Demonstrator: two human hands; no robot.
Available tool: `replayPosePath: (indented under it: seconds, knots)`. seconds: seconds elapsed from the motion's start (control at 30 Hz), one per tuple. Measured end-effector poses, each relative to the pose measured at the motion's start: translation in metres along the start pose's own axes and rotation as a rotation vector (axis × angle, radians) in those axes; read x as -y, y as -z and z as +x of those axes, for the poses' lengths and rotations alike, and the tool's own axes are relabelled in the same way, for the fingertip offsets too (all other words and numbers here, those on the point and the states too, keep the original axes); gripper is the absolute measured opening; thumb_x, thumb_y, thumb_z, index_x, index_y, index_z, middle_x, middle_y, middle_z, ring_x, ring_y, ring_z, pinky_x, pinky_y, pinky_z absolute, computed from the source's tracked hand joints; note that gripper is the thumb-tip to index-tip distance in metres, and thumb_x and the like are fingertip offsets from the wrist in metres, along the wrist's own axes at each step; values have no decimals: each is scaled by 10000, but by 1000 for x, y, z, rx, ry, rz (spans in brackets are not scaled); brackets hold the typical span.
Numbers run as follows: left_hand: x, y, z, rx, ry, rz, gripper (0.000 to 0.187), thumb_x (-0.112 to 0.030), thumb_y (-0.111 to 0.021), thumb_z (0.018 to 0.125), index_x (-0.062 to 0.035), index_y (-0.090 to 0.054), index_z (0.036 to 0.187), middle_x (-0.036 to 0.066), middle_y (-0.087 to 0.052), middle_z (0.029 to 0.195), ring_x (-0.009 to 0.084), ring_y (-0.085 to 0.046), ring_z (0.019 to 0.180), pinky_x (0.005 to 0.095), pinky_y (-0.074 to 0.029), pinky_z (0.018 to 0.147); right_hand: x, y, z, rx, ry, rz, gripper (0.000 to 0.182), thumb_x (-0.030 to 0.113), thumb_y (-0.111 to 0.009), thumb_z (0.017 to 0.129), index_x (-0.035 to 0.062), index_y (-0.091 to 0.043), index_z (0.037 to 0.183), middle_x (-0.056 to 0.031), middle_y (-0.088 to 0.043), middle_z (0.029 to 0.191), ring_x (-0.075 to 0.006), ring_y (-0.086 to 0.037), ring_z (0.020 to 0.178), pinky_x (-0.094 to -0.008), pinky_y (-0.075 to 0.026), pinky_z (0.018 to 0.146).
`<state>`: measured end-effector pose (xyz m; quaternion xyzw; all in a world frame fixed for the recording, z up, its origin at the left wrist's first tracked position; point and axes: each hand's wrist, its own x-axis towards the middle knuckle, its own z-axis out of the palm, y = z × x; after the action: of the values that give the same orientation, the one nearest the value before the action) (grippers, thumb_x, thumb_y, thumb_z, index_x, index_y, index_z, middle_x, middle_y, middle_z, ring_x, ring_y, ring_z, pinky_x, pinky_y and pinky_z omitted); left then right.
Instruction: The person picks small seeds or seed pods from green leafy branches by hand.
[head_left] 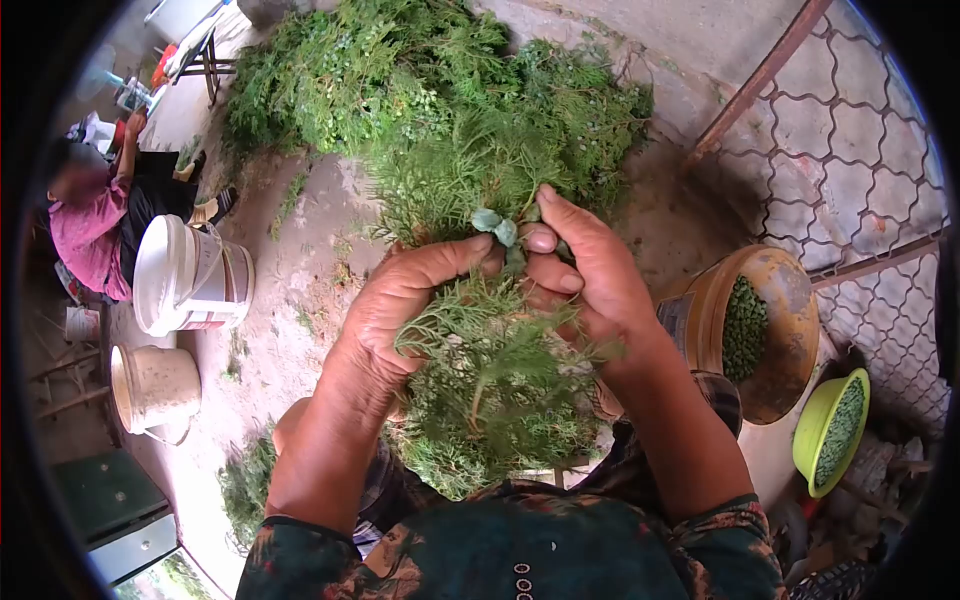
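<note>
A leafy green sprig [480, 340] hangs between my two hands in the middle of the view. My left hand [405, 295] has its fingers curled round the stem, with the thumb beside pale green-blue seed cones [497, 226]. On the other side, my right hand [585, 260] pinches the same sprig, thumb and index finger close to the cones. Its other fingers are curled in. Feathery foliage spreads above and below both hands, and hides part of the left fingers.
A large heap of green branches [400, 80] lies ahead. At left are a white bucket [215, 275], a beige bucket [160, 385] and a seated person [90, 225]. At right stand a tan bucket [790, 340] and a lime basin [812, 430] holding green cones, near a metal mesh [840, 130].
</note>
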<state>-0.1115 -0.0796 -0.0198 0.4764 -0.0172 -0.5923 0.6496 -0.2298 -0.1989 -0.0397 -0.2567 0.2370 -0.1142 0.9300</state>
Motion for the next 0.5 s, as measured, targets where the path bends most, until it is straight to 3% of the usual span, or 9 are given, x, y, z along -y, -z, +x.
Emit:
replayPosePath:
  seconds: [0.07, 0.17, 0.27, 0.37, 0.4, 0.43, 0.5]
  knots:
    - [-3, -8, -5, -21, -18, 27, 187, -137, -663, 796, 19, -636, 895, 79, -644, 802, 169, -613, 692, 286, -509, 654, 4, 5, -2, 20, 2, 98, 212, 261, -500, 931, 109, -448, 792, 31, -457, 664, -36, -283, 408, -207, -273, 414]
    - [-3, 5, -1, 20, -13, -27, 199, -125, -659, 796, 24, -629, 924, 79, -645, 810, 171, -617, 711, 290, -512, 670, 31, 21, -3, 159, 316, 441, 148, 218, -483, 910, 99, -509, 827, 34, -487, 633, -41, -332, 373, -216, -288, 357]
    - [-2, 21, 5, 85, -50, -80, 196, -125, -640, 813, 21, -625, 944, 89, -654, 843, 176, -621, 730, 289, -511, 686, 51, 31, -7, 337, 454, 436, 152, 237, -476, 911, 107, -520, 844, 19, -503, 639, -47, -370, 367, -219, -298, 333]
    - [-4, 22, 7, 161, -7, -143, 197, -132, -620, 832, 25, -625, 952, 89, -653, 846, 174, -624, 735, 295, -514, 689, 34, 3, -20, 2, 348, 145, 166, 231, -481, 921, 84, -527, 860, -1, -507, 643, -48, -394, 393, -217, -299, 327]
    - [0, 3, 1, -113, -121, 74, 262, -211, -633, 832, 1, -641, 986, 58, -630, 798, 141, -582, 697, 264, -476, 663, 26, -1, -19, -21, 378, -43, 170, 240, -497, 919, 85, -527, 857, -6, -517, 654, -39, -400, 407, -214, -298, 326]
    - [1, 7, 3, -112, -120, 75, 262, -211, -633, 832, 1, -641, 986, 58, -630, 798, 141, -582, 697, 264, -476, 663, 19, -3, -18, -45, 406, -233, 177, 250, -514, 918, 85, -526, 854, -11, -528, 664, -30, -405, 420, -211, -297, 324]
    - [4, 17, 9, -219, -129, 427, 327, -290, -648, 815, -42, -658, 1027, 26, -594, 758, 110, -512, 662, 235, -419, 638, 11, -5, -16, 20, 410, -352, 139, 194, -577, 889, 63, -535, 903, -22, -554, 695, -54, -442, 456, -216, -350, 377]
